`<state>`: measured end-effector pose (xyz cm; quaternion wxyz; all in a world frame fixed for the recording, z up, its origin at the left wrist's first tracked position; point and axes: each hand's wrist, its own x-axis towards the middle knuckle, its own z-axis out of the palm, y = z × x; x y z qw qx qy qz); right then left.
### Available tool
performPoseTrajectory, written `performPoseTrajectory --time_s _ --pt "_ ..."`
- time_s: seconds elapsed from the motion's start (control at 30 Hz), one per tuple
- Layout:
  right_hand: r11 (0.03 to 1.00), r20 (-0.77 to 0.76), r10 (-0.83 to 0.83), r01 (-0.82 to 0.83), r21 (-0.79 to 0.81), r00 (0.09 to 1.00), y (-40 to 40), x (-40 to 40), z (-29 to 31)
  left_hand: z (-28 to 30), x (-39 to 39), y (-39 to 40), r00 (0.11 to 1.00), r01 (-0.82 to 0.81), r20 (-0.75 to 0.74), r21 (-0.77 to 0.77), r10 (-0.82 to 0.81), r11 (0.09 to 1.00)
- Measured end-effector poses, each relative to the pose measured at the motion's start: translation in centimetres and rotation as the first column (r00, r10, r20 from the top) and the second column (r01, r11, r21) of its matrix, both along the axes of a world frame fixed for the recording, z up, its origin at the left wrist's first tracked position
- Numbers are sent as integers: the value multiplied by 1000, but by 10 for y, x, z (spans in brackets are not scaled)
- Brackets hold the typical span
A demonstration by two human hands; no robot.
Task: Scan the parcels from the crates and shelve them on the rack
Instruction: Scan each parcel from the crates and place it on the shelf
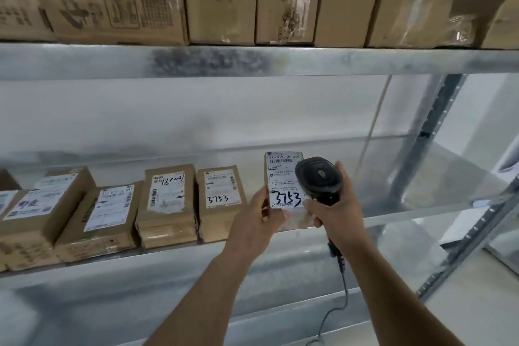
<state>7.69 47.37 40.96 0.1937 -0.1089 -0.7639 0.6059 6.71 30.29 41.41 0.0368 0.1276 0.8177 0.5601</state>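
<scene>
Black scanner (318,178) and fingers (309,206) hide the parcel's (280,177) right edge.

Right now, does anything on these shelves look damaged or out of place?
Mostly tidy. On the top shelf, the far-right carton looks crumpled, with wrinkled tape. The parcels below sit in a fairly neat row.

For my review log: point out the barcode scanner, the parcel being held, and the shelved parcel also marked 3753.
barcode scanner (318,175), head view, top of its head
held parcel (283,177), head view, white label
shelved 3753 parcel (222,191), head view, label
</scene>
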Motion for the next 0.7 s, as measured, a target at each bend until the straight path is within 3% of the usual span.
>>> performPoseTrajectory --time_s 0.17,0.27,0.3,0.37,0.43,0.53,0.7 --pt "992 120 126 -126 -8 985 12 -28 -21 -13 -12 20 986 -167 -33 -199 164 966" --pt "984 171 178 -181 2 969 12 -39 -31 -19 -16 24 977 -209 -41 -399 210 893" --pt "980 183 192 -197 6 964 12 -43 -34 -18 -18 24 973 -228 -83 -534 218 814" --pt "976 205 212 -217 4 956 10 -49 -40 -16 -24 23 956 -294 -240 -768 171 569" --pt "974 221 222 -229 5 950 9 -54 -43 -11 -30 22 946 -320 -307 -834 103 450" --pt "965 258 243 -261 38 935 8 -60 -39 -7 -42 16 969 -245 -235 -864 78 439" --pt "953 264 269 -296 67 926 2 -72 -34 -5 -52 7 979 -197 -192 -821 67 535"
